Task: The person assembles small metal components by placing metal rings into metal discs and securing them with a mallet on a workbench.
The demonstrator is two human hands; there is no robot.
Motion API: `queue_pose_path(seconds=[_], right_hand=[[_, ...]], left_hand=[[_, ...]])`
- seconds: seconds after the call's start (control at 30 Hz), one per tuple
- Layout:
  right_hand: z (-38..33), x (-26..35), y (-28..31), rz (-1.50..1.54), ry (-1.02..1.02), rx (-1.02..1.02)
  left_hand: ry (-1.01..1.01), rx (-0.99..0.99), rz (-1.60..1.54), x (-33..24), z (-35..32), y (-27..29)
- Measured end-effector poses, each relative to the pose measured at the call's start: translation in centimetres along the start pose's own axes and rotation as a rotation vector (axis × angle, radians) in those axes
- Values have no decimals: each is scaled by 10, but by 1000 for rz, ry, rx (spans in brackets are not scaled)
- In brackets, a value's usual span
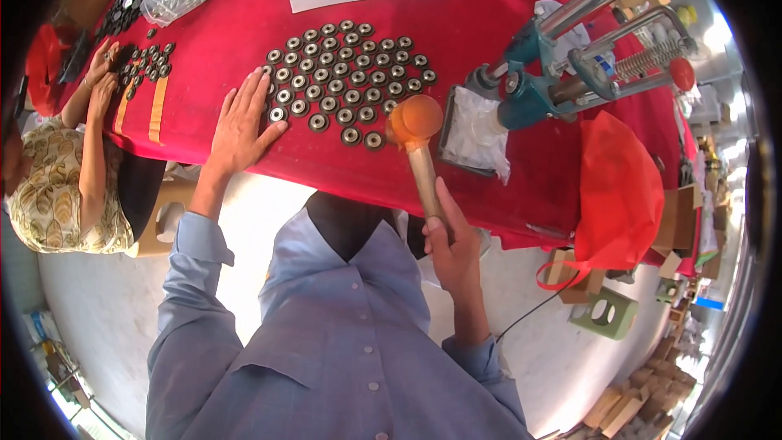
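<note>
The mallet (419, 159) has a rounded, translucent orange head and a pale wooden handle. The right hand (454, 248) is wrapped around the handle's lower end, the head beyond it over the red-covered table (326, 165). Round dark-rimmed metal discs (328, 104) cluster between the mallet head and the flat, outspread left hand (238, 129).

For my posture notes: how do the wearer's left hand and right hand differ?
The left hand rests palm down on the red cloth, beside the round metal parts; the right hand is raised. The left hand appears empty; the right hand grips the mallet. Both are bare.
</note>
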State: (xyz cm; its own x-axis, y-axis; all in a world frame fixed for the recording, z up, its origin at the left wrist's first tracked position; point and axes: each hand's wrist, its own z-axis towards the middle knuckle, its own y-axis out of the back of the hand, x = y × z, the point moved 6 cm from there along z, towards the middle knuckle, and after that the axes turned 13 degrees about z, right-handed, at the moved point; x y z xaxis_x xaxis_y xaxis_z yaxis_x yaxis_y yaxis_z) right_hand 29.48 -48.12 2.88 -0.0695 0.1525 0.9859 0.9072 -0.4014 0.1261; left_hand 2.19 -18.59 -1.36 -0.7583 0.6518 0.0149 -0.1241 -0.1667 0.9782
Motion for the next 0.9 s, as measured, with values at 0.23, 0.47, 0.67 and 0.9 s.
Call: queue_pose_path(seconds=[0.23, 0.47, 0.67, 0.9], right_hand=[[-7, 41, -2, 163, 37, -72], [-19, 32, 4, 246, 13, -122], [-22, 27, 4, 299, 0, -123], [-26, 30, 10, 343, 4, -146]], left_hand=[[15, 2, -5, 11, -8, 0], [-41, 23, 14, 6, -7, -5], [-96, 32, 7, -3, -11, -3], [-79, 66, -33, 6, 12, 11]])
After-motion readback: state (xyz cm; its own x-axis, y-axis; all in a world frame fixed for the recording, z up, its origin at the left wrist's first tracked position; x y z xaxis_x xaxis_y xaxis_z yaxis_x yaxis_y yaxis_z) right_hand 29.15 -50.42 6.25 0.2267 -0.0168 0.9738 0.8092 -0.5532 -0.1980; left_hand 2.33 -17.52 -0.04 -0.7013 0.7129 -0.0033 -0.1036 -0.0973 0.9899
